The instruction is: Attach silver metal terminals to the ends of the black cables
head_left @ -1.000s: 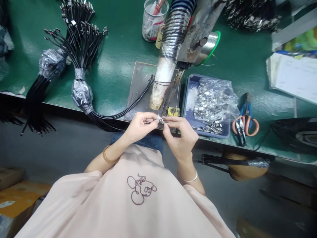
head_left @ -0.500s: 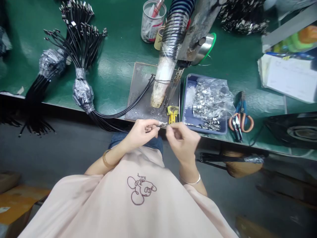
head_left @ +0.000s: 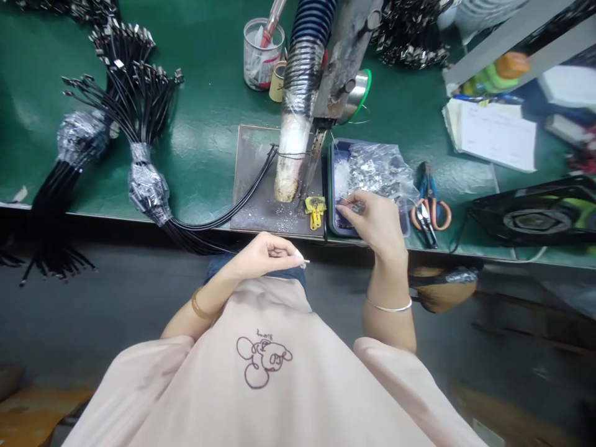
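Note:
My left hand (head_left: pixel 269 256) is at the bench's front edge, thumb and fingers pinched on a black cable end. A small pale tip sticks out past the fingertips. My right hand (head_left: pixel 372 220) is over the front part of a blue tray (head_left: pixel 333 186), fingers bent into a pinch; whatever lies between them is too small to make out. Small metal connector shells in a clear plastic bag (head_left: pixel 379 167) fill much of the tray, with whitish small parts (head_left: pixel 342 177) along its left side. A yellow clip-like fixture (head_left: pixel 315 212) sits left of the tray.
A soldering stand with a wire spool (head_left: pixel 356 96) and a wrapped hose (head_left: pixel 293 136) overhangs a dark board (head_left: pixel 246 186). Bundled black cables (head_left: pixel 148 186) hang over the edge on the left. Orange-handled pliers (head_left: pixel 431 205), papers (head_left: pixel 496 133) and a black fan-like device (head_left: pixel 535 217) are on the right.
My right hand has moved away from my left, rightward and forward over the blue tray. My left hand still pinches the cable end, slightly lower. The whole view has shifted a little.

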Demonstrator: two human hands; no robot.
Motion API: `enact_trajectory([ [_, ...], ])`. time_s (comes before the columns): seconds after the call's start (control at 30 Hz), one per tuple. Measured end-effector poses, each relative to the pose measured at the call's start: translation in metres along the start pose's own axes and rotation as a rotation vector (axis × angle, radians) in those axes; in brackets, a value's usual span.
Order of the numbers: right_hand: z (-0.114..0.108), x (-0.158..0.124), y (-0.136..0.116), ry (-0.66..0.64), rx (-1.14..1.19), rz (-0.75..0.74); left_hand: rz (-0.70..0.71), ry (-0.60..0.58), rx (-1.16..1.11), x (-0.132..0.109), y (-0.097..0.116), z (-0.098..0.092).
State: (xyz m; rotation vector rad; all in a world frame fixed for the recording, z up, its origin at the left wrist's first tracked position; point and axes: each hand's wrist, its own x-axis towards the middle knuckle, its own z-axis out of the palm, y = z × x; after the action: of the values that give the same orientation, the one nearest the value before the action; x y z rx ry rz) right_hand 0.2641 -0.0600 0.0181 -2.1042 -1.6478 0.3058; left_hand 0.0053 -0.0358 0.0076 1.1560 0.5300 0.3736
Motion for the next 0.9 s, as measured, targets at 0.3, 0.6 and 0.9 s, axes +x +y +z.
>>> enact_trajectory([
  [0.3,0.003,-0.039,-0.037,0.403,0.555,0.04,0.089,0.362,-0.153,0.013,-0.007,0.007],
  [0.6,0.04,-0.06,-0.075,0.195,0.671,0.045,0.213,0.569,0.101,0.015,-0.003,0.022],
  [0.9,0.036,-0.064,-0.07,0.181,0.567,-0.023,0.235,0.559,0.291,0.014,-0.005,0.022],
])
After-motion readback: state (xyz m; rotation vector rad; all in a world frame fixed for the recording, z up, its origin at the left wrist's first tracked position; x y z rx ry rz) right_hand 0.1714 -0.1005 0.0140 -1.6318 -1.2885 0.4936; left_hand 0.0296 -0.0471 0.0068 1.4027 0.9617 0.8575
